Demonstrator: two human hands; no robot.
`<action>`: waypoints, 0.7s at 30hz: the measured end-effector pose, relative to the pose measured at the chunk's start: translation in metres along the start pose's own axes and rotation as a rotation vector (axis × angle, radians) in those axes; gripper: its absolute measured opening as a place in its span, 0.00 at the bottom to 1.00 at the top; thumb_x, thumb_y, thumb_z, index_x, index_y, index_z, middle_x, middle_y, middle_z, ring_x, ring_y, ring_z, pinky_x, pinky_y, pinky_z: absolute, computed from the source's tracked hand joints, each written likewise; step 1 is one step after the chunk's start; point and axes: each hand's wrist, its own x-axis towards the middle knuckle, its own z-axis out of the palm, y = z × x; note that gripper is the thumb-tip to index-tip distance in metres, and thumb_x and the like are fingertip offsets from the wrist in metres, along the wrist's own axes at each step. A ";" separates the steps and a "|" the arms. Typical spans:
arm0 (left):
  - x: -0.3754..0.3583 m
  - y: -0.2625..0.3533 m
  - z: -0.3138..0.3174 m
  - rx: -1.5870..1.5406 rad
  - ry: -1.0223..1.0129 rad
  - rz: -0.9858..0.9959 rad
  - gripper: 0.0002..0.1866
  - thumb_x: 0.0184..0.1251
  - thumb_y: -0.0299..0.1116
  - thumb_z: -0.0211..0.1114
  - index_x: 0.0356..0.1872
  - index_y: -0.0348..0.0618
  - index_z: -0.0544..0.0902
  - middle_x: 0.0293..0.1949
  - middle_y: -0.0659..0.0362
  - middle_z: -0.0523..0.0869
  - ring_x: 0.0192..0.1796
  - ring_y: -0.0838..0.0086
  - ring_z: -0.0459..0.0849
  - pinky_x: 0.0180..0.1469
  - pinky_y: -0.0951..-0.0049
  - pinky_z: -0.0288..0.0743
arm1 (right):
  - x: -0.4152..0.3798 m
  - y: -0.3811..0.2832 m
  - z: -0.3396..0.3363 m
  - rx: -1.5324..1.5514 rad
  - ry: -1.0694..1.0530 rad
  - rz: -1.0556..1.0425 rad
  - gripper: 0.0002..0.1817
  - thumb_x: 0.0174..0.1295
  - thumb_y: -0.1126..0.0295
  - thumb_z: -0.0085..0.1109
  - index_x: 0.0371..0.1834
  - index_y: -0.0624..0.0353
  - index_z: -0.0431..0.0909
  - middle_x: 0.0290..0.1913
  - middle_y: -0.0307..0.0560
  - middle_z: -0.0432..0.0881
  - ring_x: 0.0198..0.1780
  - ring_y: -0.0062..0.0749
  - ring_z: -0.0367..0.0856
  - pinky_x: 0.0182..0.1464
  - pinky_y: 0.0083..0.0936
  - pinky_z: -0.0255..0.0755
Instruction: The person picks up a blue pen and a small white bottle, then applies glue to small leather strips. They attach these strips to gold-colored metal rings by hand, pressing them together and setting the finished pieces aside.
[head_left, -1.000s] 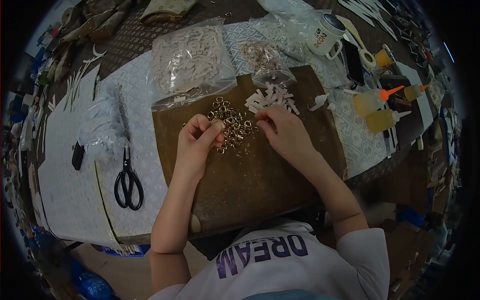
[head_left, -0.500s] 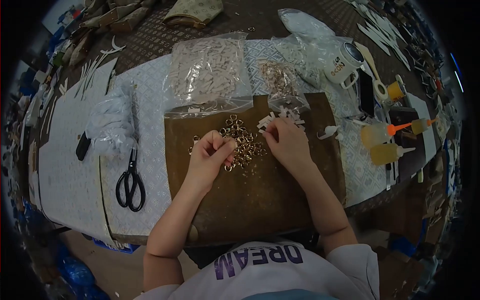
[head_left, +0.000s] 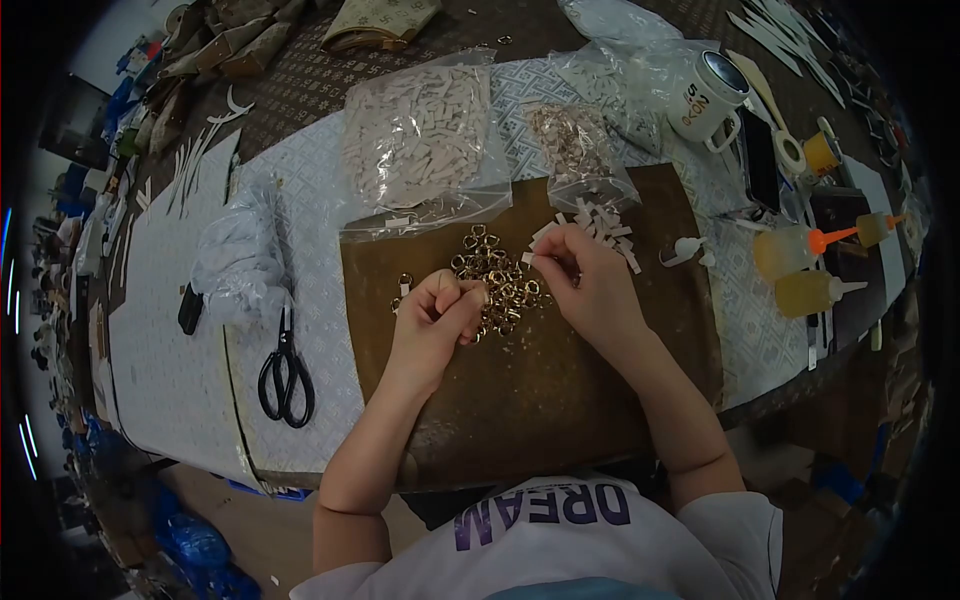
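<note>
My right hand (head_left: pixel 592 283) pinches a small white strip (head_left: pixel 528 258) between thumb and fingertips, at the edge of a pile of similar white strips (head_left: pixel 603 224). My left hand (head_left: pixel 437 318) is closed with thumb against fingers; what it grips is hidden or too small to make out. Between my hands lies a heap of gold-coloured metal rings (head_left: pixel 512 286), partly covered by the left fingers. Left of that hand, a ring with a white piece on it (head_left: pixel 404 285) lies apart. All this sits on a brown mat (head_left: pixel 540 400).
Behind the mat are a bag of pale strips (head_left: pixel 415 135), a bag of metal pieces (head_left: pixel 572 142) and a mug (head_left: pixel 706 100). Black-handled scissors (head_left: pixel 286 380) lie at left. At right stand glue bottles (head_left: pixel 800 294), a phone (head_left: pixel 760 172) and a tape roll (head_left: pixel 790 152).
My right hand has drawn slightly back from the strip pile, and a white strip now shows in its fingertips. My left hand stays closed by the rings. The whole view has shifted slightly.
</note>
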 end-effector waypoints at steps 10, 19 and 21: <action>0.001 -0.013 -0.008 0.033 -0.047 0.149 0.19 0.65 0.24 0.59 0.20 0.50 0.58 0.22 0.69 0.69 0.21 0.89 0.63 0.21 0.84 0.56 | 0.005 0.011 -0.011 -0.524 0.119 -0.086 0.04 0.58 0.75 0.55 0.35 0.61 0.71 0.33 0.50 0.77 0.35 0.49 0.76 0.38 0.35 0.69; 0.008 -0.025 -0.014 0.065 -0.077 0.198 0.18 0.64 0.22 0.59 0.22 0.48 0.59 0.23 0.71 0.67 0.30 0.90 0.64 0.31 0.85 0.60 | -0.003 -0.006 0.005 0.080 -0.086 0.031 0.02 0.64 0.77 0.50 0.37 0.63 0.73 0.28 0.39 0.75 0.29 0.18 0.72 0.32 0.18 0.66; 0.006 -0.023 -0.013 0.059 -0.056 0.239 0.17 0.63 0.22 0.59 0.22 0.47 0.60 0.24 0.70 0.68 0.30 0.89 0.65 0.31 0.85 0.62 | -0.006 -0.006 0.010 0.209 -0.169 0.121 0.04 0.64 0.76 0.51 0.38 0.63 0.75 0.28 0.37 0.75 0.29 0.16 0.72 0.31 0.16 0.66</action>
